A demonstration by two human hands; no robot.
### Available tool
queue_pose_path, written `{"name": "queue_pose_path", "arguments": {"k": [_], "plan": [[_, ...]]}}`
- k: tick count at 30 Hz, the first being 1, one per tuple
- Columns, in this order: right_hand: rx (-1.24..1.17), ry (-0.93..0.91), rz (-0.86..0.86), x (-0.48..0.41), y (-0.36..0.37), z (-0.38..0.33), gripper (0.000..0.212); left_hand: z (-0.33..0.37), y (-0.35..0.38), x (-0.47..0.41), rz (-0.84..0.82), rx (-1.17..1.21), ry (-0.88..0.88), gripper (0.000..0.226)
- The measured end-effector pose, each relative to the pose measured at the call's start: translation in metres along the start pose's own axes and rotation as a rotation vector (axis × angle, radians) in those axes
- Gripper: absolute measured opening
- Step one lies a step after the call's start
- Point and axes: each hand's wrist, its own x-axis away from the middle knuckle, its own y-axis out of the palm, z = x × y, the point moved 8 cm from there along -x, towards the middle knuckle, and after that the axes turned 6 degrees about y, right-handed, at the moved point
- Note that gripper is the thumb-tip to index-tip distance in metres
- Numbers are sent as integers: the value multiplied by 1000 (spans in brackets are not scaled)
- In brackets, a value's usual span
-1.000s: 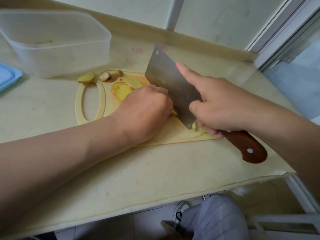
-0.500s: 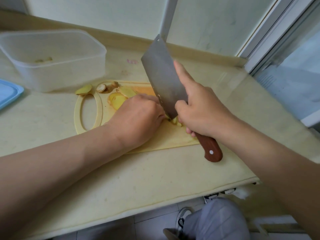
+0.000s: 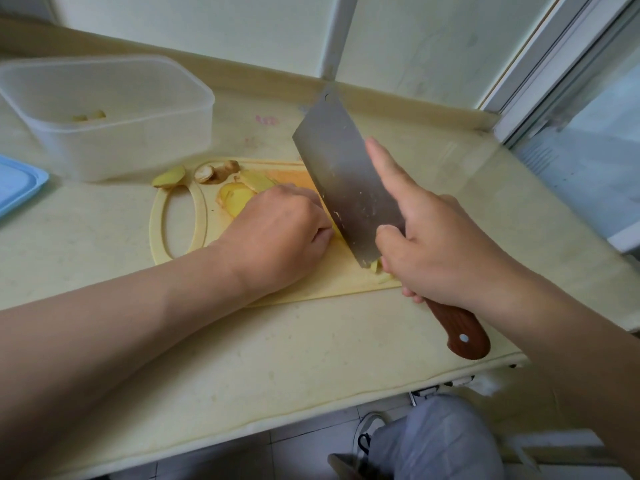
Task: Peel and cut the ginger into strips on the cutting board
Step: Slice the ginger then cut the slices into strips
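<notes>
Left hand (image 3: 280, 237): knuckles curled, clamping peeled pale-yellow ginger (image 3: 239, 199) onto the yellow plastic cutting board (image 3: 332, 278) on the bench; fingertips tucked back, presumably to stay clear of the edge. Right hand (image 3: 443, 244): grasps the wooden-handled steel cleaver (image 3: 346, 181), forefinger laid along the blade, likely for steadiness. Ginger lies mostly under the left hand; cut strips (image 3: 386, 278) sit just beside the right.

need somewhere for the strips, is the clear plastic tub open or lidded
Open: the clear rectangular plastic tub has no lid; a light blue lid lies beside it.
</notes>
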Motion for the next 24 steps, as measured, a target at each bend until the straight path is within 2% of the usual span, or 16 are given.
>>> {"name": "queue_pose_path", "arguments": {"k": [6, 13, 18, 24], "plan": [[22, 39, -65, -5, 2, -3, 94, -5, -1, 0, 35, 0, -22, 26], [104, 63, -122, -14, 2, -10, 93, -8, -24, 1, 241, -9, -96, 14], [106, 109, -181, -30, 0, -11, 94, -8, -8, 0, 103, -182, -77, 22], [89, 110, -165, -35, 8, -20, 94, -6, -5, -1, 51, -169, -61, 26]]}}
